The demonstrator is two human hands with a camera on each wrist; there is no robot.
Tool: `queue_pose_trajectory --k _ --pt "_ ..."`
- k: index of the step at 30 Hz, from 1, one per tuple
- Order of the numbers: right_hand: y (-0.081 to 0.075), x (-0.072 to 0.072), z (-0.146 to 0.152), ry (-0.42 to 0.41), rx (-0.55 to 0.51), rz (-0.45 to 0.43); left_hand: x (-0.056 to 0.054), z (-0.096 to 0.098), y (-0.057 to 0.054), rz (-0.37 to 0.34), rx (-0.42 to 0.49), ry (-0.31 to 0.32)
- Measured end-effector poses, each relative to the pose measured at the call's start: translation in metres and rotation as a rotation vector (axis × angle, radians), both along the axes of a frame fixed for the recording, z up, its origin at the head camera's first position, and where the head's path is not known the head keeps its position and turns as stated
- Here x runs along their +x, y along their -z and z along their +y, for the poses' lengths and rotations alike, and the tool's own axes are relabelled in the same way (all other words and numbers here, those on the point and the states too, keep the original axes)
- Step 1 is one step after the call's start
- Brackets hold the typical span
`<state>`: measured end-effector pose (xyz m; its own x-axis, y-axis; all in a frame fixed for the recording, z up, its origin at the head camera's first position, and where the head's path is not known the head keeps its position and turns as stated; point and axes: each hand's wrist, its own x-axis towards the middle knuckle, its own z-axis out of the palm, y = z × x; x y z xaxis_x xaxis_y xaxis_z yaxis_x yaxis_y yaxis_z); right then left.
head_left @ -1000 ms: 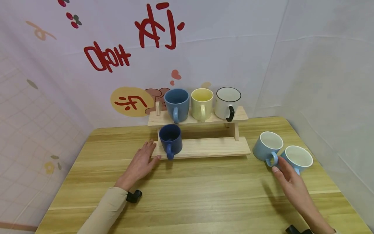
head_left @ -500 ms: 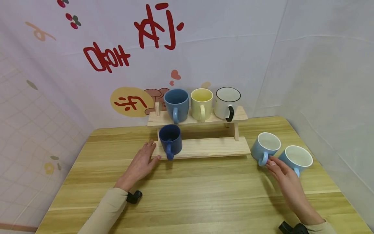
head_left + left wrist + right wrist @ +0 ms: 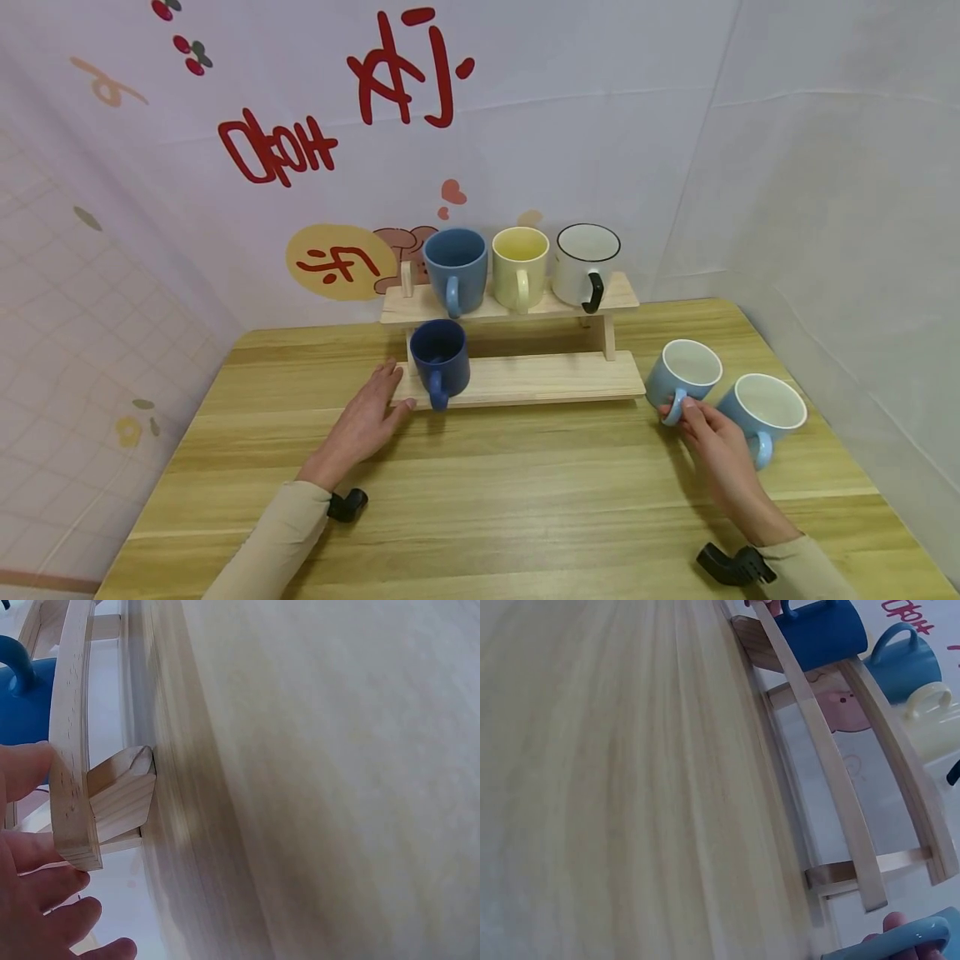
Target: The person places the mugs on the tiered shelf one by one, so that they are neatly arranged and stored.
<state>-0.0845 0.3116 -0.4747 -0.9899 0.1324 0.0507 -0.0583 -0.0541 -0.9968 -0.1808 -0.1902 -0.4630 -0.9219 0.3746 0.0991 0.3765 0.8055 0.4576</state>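
My right hand (image 3: pixel 716 446) pinches the handle of a light blue mug (image 3: pixel 663 386) with a white inside; a fingertip shows past the far side of the handle. The mug stands upright by the right end of a two-tier wooden rack (image 3: pixel 555 379). In the right wrist view the mug's handle (image 3: pixel 892 940) appears at the lower edge, with fingertips showing through it. My left hand (image 3: pixel 363 425) rests at the rack's left end, fingers extended and thumb on the lower board's front edge. A dark blue mug (image 3: pixel 441 367) stands on that board beside the thumb.
A second light blue mug (image 3: pixel 763 408) stands just right of the right hand. On the upper tier are a blue mug (image 3: pixel 456 267), a yellow mug (image 3: pixel 519 271) and a white mug (image 3: pixel 585 267) with black rim and handle. A printed cloth (image 3: pixel 600 150) hangs behind the table.
My right hand has moved left onto the handle of the nearer light blue mug and now pinches it; that handle has turned to face the front. The left hand stays put.
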Motion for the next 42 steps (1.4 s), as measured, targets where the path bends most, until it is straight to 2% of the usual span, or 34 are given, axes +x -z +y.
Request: queue_pose_trajectory --k 4,8,12,16,19,28,42 --pt "0.001 -0.005 -0.003 0.018 0.005 -0.015 0.001 -0.001 -0.001 -0.003 0.01 -0.005" --pt "0.003 -0.006 -0.004 0.056 0.054 -0.035 0.001 -0.001 0.0 -0.004 0.011 -0.008" --pt "0.004 -0.004 -0.007 0.151 0.122 -0.031 0.001 -0.001 0.001 -0.009 0.008 -0.01" --pt "0.002 -0.003 -0.009 0.251 0.102 -0.011 0.002 0.0 0.001 -0.014 0.015 -0.014" --pt "0.0 -0.002 -0.008 0.279 0.055 0.02 0.002 -0.001 0.0 -0.01 0.021 -0.013" --pt "-0.015 0.007 -0.007 0.241 -0.064 0.134 0.002 -0.002 -0.002 -0.016 0.02 -0.008" --pt "-0.048 0.02 -0.026 0.2 -0.057 0.198 0.001 0.0 -0.003 -0.022 0.021 -0.016"
